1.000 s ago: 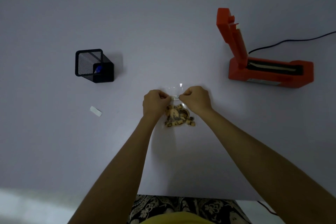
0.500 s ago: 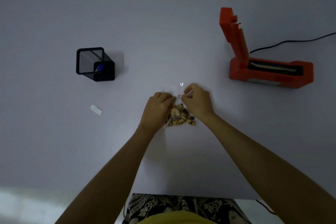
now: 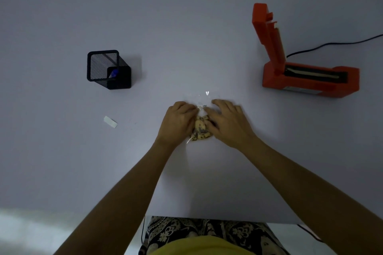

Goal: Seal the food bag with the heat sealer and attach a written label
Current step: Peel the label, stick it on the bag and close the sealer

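A clear food bag (image 3: pixel 200 130) of brown snack pieces lies flat on the white table (image 3: pixel 186 47), in the middle. A small white written label (image 3: pixel 202 107) sits on the bag near its top edge. My left hand (image 3: pixel 178 122) rests on the bag's left side with curled fingers touching the label's left end. My right hand (image 3: pixel 226 122) lies over the bag's right side, fingers spread and pressing down beside the label. The orange heat sealer (image 3: pixel 310 78) stands at the right with its lid raised, apart from both hands.
A black mesh pen holder (image 3: pixel 107 68) with a blue pen inside stands at the left. A small white paper strip (image 3: pixel 110 121) lies in front of it. The sealer's black cord (image 3: pixel 331 44) runs off to the right. The table's near edge is by my lap.
Both hands have gone from pinching the label's ends to lying flatter over the bag. They have moved closer together, and the right hand's fingers have spread out.
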Tool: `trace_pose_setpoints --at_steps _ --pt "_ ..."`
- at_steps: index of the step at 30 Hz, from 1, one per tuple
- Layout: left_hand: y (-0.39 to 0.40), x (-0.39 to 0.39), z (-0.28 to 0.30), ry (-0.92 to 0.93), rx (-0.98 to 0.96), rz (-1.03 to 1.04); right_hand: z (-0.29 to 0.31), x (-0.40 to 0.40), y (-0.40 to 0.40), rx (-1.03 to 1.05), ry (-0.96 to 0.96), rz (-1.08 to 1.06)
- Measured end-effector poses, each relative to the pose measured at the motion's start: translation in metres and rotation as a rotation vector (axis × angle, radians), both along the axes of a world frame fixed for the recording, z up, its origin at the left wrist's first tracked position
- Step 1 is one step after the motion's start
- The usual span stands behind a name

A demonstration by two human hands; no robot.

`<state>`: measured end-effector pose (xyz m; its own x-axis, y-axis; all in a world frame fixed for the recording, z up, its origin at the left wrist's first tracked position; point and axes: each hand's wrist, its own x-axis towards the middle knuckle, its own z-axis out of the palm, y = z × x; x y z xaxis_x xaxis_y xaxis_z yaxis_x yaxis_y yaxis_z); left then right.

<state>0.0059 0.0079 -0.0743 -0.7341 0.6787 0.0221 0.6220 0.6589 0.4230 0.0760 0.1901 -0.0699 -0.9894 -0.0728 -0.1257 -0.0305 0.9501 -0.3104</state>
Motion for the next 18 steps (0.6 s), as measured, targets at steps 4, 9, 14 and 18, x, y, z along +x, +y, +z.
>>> trace_pose_setpoints --at_steps 4,9,14,18 --pt "-0.0003 0.0001 -0.0023 -0.008 -0.016 0.006 -0.0019 0.0026 0.0055 0.008 0.007 -0.022" --pt "0.0003 0.0008 -0.0048 0.011 -0.052 -0.007 -0.0012 0.0029 0.0048 0.054 -0.031 -0.013" --pt "0.0018 0.0008 -0.0035 0.052 -0.15 -0.044 -0.0008 0.001 0.0064 0.09 -0.064 -0.008" --pt "0.0031 0.0035 0.0014 0.062 -0.196 -0.074 -0.0003 0.0035 0.007 0.06 -0.055 -0.008"
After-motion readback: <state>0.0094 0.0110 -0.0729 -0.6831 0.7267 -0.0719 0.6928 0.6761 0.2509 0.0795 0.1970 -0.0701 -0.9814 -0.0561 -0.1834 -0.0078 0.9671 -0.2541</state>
